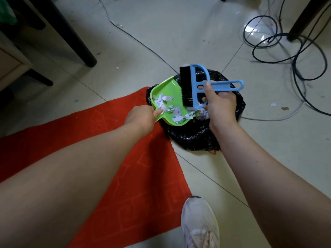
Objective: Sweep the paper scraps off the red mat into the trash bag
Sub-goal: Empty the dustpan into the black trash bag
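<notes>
My left hand (141, 117) grips the handle of a green dustpan (166, 90), which is tilted over the open mouth of the black trash bag (193, 138). White paper scraps (170, 108) lie in the pan and spill off its lip into the bag. My right hand (221, 106) holds a blue hand brush (200, 85) with black bristles, bristle side against the pan's right edge. The red mat (136, 185) lies under my left arm, its visible surface bare of scraps.
Black cables (293, 56) coil over the pale tiled floor at the right. A dark table leg (75, 38) and furniture stand at the upper left. My white shoe (199, 224) is at the mat's lower right corner. Stray scraps (273, 104) lie on the floor.
</notes>
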Action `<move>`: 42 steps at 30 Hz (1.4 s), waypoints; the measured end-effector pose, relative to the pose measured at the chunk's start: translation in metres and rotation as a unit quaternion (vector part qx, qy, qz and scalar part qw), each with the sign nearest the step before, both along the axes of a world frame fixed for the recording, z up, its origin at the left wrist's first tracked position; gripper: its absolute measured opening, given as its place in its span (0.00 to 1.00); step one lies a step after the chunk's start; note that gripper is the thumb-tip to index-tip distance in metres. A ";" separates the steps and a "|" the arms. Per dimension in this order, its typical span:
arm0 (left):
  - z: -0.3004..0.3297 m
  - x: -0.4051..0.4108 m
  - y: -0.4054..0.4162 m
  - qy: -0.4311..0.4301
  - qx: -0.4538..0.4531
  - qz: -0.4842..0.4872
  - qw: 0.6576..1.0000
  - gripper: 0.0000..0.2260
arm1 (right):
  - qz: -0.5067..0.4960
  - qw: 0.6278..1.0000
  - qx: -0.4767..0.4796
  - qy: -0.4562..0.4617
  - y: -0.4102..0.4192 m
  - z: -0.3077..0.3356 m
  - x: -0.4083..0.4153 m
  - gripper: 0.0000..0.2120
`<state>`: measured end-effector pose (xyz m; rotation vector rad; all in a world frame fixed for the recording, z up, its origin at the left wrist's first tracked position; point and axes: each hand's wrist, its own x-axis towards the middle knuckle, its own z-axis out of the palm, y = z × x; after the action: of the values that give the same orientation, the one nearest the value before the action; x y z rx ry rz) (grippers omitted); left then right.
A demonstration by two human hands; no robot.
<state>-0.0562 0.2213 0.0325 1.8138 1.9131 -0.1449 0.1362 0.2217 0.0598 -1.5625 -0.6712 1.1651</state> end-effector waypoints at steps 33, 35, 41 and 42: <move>0.010 0.016 0.000 0.086 0.087 -0.012 0.992 0.20 | -0.027 0.999 -0.035 0.021 -0.008 -0.019 -0.021 0.11; 0.010 0.016 -0.001 0.101 0.101 -0.018 0.990 0.17 | -0.050 0.998 -0.050 0.005 -0.008 -0.023 -0.017 0.13; 0.015 0.021 -0.003 0.144 0.130 -0.043 0.980 0.15 | -0.097 0.992 -0.063 -0.049 -0.006 -0.024 0.000 0.15; 0.015 0.022 -0.004 0.154 0.137 -0.053 0.977 0.14 | -0.103 0.991 -0.064 -0.048 -0.006 -0.024 0.001 0.15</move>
<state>-0.0344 0.2175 0.0477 2.1846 2.1320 -0.2183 0.1369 0.2155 0.0357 -1.7614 -0.4901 0.9997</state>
